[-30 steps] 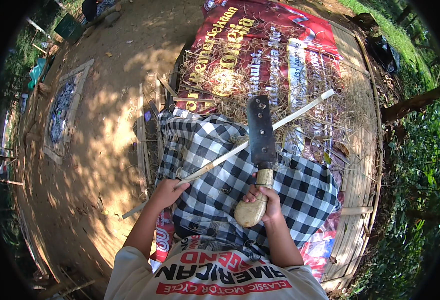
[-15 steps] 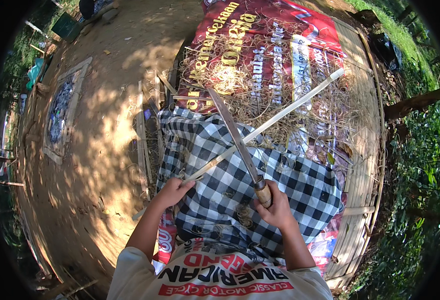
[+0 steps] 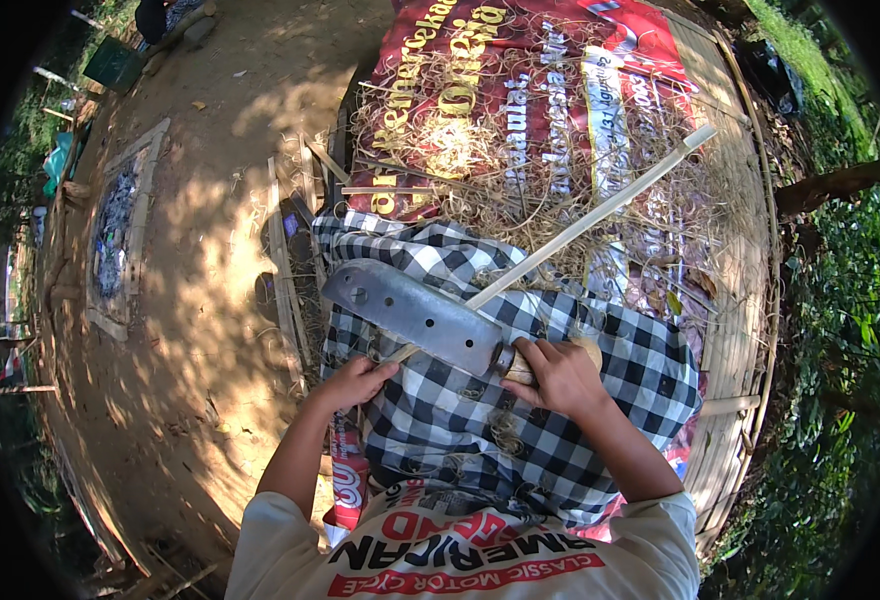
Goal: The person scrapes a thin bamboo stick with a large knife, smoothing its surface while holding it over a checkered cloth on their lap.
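Observation:
My left hand (image 3: 357,383) is closed round the near end of a long pale strip (image 3: 600,215), which looks like split bamboo. The strip slants away to the upper right over my lap. In my right hand (image 3: 557,377) is the wooden handle of a broad machete (image 3: 415,318) with several holes along its blade. Its flat side faces up, and it lies across the strip, hiding part of it between my hands. Beneath both is a black-and-white checked cloth (image 3: 600,350) spread over my legs, with a few thin shavings on it.
Beyond the cloth, curly shavings (image 3: 430,150) cover a red printed banner (image 3: 520,30) on a bamboo-slat platform (image 3: 735,300). Loose strips (image 3: 285,260) lie along its left edge. A framed pit (image 3: 117,235) is set in the dirt ground at left. Plants (image 3: 850,330) grow at right.
The machete has turned from edge-on and pointing away to flat side up, its tip now toward the left. My right hand has moved slightly up and right. The left hand still grips the strip.

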